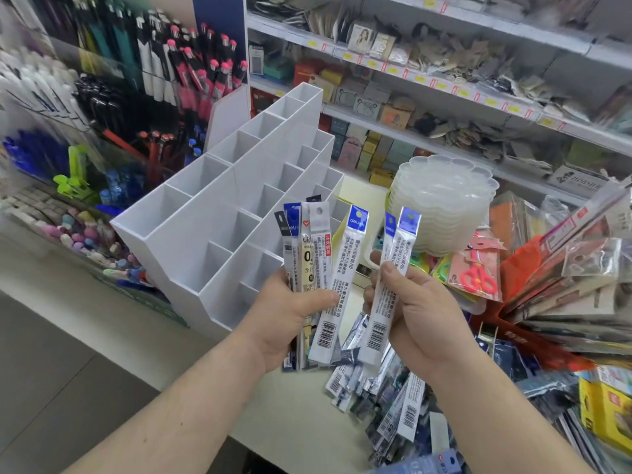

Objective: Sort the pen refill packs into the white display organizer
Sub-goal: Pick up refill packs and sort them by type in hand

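Sorting looks barely begun — the white display organizer (pixel 219 213) shows empty compartments; left hand (pixel 290 316) grips a fan of refill packs (pixel 307 254), right hand (pixel 413 313) pinches two packs (pixel 393 265) — a loose pile (pixel 383 398) waits at the surface's near edge.

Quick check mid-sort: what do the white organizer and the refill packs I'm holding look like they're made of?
White display organizer: looks like rigid plastic or acrylic sheet, matte to satin; thin flat walls with crisp joined edges. Cannot rule out coated board.

Refill packs in the left hand and right hand: thin glossy plastic film sleeves, with glare streaks, slight bending, printed white panels and barcodes.
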Demonstrator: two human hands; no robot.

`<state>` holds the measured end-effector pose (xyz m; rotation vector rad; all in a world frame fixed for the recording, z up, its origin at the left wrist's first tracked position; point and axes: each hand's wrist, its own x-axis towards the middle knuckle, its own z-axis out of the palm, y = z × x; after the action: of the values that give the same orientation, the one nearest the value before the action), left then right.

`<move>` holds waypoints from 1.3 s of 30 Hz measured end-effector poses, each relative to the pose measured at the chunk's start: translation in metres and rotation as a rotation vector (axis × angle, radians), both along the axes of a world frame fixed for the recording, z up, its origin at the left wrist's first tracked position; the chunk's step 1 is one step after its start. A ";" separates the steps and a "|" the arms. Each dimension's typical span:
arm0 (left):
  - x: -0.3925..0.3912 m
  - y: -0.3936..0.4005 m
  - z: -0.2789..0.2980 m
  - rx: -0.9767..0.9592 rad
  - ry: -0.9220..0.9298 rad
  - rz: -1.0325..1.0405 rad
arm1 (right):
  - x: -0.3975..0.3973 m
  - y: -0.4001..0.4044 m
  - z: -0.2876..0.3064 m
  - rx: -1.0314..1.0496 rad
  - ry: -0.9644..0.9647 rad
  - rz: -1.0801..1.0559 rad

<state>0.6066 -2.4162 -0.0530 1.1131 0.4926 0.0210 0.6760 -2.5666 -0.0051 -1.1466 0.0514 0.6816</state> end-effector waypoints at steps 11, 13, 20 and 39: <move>0.004 -0.016 -0.002 0.022 -0.026 0.039 | -0.012 0.019 -0.006 -0.043 0.076 -0.237; 0.003 -0.018 -0.003 0.014 -0.031 0.019 | -0.014 0.022 -0.005 -0.021 0.138 -0.260; 0.004 -0.025 -0.007 0.125 -0.016 0.017 | -0.023 0.031 -0.006 -0.003 0.119 -0.221; -0.001 -0.009 -0.005 0.130 0.050 -0.003 | 0.017 -0.006 -0.022 0.006 0.244 -0.135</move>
<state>0.6057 -2.4250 -0.0576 1.2444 0.5397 0.0228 0.6925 -2.5728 -0.0268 -1.0395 0.3305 0.6978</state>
